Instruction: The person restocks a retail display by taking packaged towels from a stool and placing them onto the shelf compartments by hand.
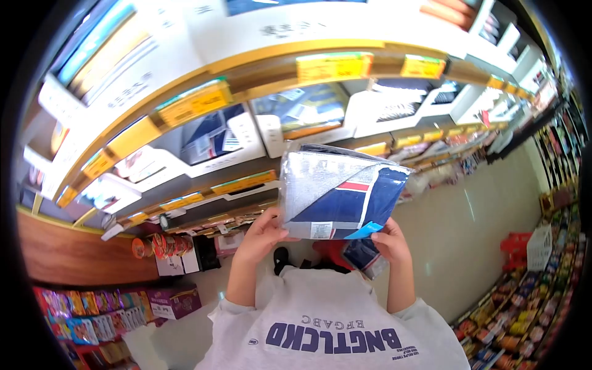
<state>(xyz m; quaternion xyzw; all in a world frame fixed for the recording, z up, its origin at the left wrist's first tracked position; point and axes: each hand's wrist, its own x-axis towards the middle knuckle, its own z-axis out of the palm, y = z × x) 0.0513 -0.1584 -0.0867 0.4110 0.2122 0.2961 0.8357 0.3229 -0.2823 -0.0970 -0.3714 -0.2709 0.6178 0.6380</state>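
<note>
A clear plastic package (345, 200) with folded navy and grey fabric, a red and white stripe, a barcode label and a light blue tag is held up before my body. My left hand (265, 231) grips its lower left corner, and my right hand (391, 239) pinches the lower right corner by the blue tag. Behind the package, a shelf box (302, 108) holds similar wrapped fabric. Another wrapped navy package (365, 256) lies lower down, below the held one, beside something red.
Tiered shelves (240, 80) with yellow price tags curve across the front. A purple box (176, 302) and snack packets (92, 327) stand at lower left. On the right, a white basket (539, 246) and red basket (515, 250) sit near goods shelves. Tiled floor (462, 209) runs between.
</note>
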